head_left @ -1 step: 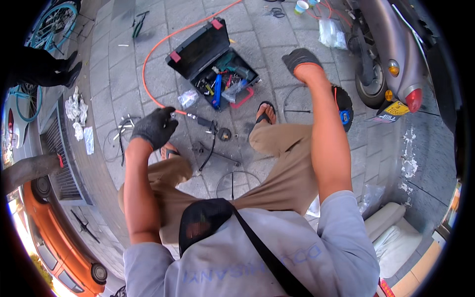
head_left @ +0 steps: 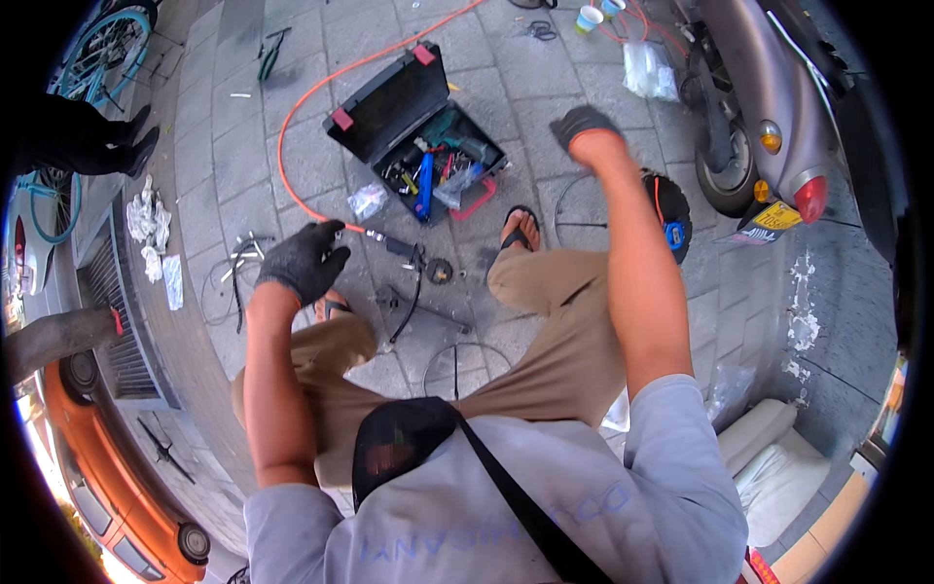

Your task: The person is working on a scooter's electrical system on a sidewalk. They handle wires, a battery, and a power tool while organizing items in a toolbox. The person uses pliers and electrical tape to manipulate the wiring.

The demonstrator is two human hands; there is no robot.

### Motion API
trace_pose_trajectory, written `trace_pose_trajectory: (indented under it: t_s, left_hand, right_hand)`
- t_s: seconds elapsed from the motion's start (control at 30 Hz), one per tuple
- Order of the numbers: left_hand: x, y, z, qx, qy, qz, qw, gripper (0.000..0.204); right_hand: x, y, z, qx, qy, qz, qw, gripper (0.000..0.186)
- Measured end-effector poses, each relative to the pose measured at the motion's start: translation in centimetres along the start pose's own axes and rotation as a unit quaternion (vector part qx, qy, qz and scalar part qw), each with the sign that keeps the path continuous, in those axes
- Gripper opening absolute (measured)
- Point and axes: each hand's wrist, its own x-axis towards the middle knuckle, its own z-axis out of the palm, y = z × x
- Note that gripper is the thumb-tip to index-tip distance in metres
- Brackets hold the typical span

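My left hand [head_left: 300, 265], in a dark grey glove, hovers beside the orange hose [head_left: 309, 212]. Its fingers are bent, with a small shiny bit at the fingertips that I cannot make out. Just right of it lies a black air tool [head_left: 401, 245] with a short black tube, at the hose's end; a small dark round part [head_left: 440, 271] is next to it. My right hand [head_left: 587, 130], gloved too, is held up to the right of the open black toolbox [head_left: 384, 102]. Its fingers curl under and are partly hidden, so what they hold cannot be seen.
A scooter [head_left: 754, 127] stands at the right. Pliers [head_left: 270, 56], scissors [head_left: 538, 31], paper cups [head_left: 590, 18] and plastic bags [head_left: 650, 72] lie about the paving. A black coil with a blue part [head_left: 671, 216] is right of my knee. Another person's shoes [head_left: 141, 141] show at left.
The view has shifted slightly. My left finger and thumb are a little farther apart, and the hand is slightly nearer me. My right hand has moved a little left and nearer.
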Motion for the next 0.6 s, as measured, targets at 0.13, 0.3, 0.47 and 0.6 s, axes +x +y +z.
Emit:
trace_pose_trajectory:
  t_s: [0.13, 0.3, 0.47, 0.6]
  left_hand:
    - [0.8, 0.7, 0.2, -0.011, 0.014, 0.043, 0.999, 0.045]
    - [1.1, -1.2, 0.7, -0.001, 0.028, 0.048, 0.998, 0.044]
    - [1.3, -2.0, 0.4, -0.001, 0.041, 0.039, 0.998, 0.040]
    - [1.5, -1.7, -0.5, -0.015, -0.008, -0.015, 1.000, 0.039]
  right_hand:
    - [4.6, 2.0, 10.9, -0.083, -0.163, 0.007, 0.983, 0.036]
    - [9.0, 0.6, 15.9, -0.153, -0.133, -0.021, 0.979, 0.031]
    - [12.3, -1.8, 17.6, -0.112, -0.075, -0.026, 0.991, 0.028]
    - [15.5, -3.9, 19.2, -0.073, -0.054, 0.003, 0.996, 0.028]
